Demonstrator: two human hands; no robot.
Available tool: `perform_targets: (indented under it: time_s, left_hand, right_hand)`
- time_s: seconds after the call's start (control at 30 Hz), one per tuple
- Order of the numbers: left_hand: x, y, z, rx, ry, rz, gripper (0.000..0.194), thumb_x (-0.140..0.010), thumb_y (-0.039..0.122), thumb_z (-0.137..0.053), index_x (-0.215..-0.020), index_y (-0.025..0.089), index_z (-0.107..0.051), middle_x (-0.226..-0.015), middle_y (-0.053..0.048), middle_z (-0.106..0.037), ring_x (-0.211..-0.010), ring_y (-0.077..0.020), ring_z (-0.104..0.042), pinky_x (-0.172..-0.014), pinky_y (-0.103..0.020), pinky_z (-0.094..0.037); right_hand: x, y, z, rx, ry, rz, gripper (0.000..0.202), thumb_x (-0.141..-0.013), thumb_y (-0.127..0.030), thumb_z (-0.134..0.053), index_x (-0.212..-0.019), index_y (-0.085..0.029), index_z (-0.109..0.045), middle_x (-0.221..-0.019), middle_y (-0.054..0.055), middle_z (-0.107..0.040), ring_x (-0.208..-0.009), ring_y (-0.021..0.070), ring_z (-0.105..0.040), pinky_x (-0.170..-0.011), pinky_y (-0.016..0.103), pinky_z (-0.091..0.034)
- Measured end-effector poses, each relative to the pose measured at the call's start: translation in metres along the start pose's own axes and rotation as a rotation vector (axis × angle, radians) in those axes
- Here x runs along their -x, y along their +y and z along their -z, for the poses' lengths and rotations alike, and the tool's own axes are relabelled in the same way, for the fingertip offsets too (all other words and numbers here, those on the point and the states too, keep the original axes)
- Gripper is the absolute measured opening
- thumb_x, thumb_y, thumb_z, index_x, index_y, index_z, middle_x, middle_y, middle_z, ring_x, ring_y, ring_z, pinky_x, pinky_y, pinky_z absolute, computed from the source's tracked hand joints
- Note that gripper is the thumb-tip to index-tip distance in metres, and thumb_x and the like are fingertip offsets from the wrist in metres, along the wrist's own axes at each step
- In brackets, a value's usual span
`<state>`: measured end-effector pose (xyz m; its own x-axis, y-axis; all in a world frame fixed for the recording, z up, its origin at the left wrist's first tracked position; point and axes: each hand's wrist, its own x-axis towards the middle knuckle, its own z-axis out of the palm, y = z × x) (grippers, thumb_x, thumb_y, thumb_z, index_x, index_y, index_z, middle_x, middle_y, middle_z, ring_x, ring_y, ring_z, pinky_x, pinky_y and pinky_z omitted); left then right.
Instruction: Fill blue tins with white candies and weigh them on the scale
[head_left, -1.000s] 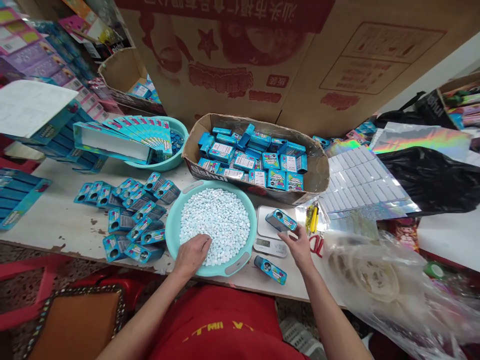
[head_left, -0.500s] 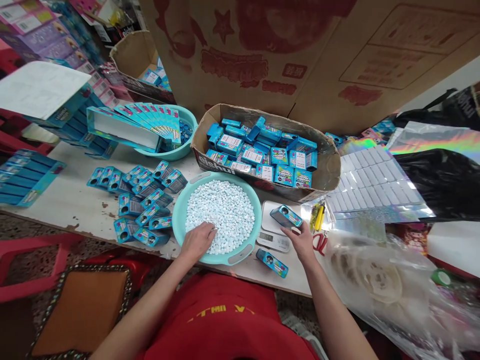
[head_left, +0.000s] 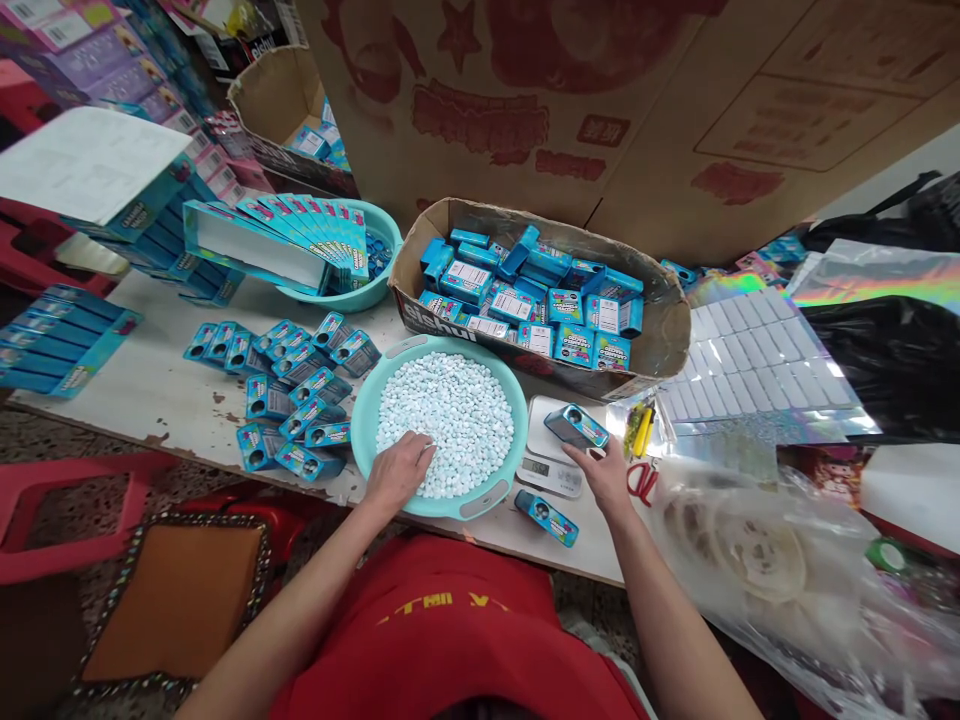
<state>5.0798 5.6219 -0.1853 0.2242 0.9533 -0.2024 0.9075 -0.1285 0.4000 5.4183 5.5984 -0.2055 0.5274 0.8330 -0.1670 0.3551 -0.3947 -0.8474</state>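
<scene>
My left hand (head_left: 400,470) rests over the near left part of a turquoise basin (head_left: 365,420) full of small pale mints (head_left: 457,415). Its fingers are bent together at the mints, and whatever they pinch is too small to make out. On a white kitchen scale (head_left: 541,440) lies a blue tin (head_left: 576,427) with a dark round opening at its end. Close by its near right side is my right hand (head_left: 606,475), thumb and fingers apart, not wrapped around the tin. Another blue tin (head_left: 547,517) lies on the table in front of the scale.
Several blue tins (head_left: 300,390) stand grouped left of the basin. Behind it, a cardboard box (head_left: 660,350) holds more tins. A second basin (head_left: 375,293) carries fanned display cartons (head_left: 307,225). Red scissors (head_left: 642,482), a yellow cutter (head_left: 643,432) and label sheets (head_left: 757,350) lie right.
The camera view has shifted slightly. My right hand's fingers have moved a little away from the tin on the scale. My left hand stays at the mints.
</scene>
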Motion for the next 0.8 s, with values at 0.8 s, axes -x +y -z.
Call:
perform_targets:
  time_s: [0.8]
  left_hand:
    - [0.002, -0.002, 0.009, 0.884, 0.086, 0.161, 0.048, -0.076, 0.057, -0.054, -0.111, 0.024, -0.057, -0.1, -0.005, -0.065, -0.081, -0.0188, -0.062, -0.067, -0.029, -0.049]
  right_hand:
    - [0.025, 0.019, 0.002, -0.298, 0.138, -0.129, 0.067, -0.059, -0.052, -0.073, -0.116, -0.024, -0.053, -0.127, 0.008, -0.048, -0.118, 0.028, -0.042, -0.099, 0.044, -0.033]
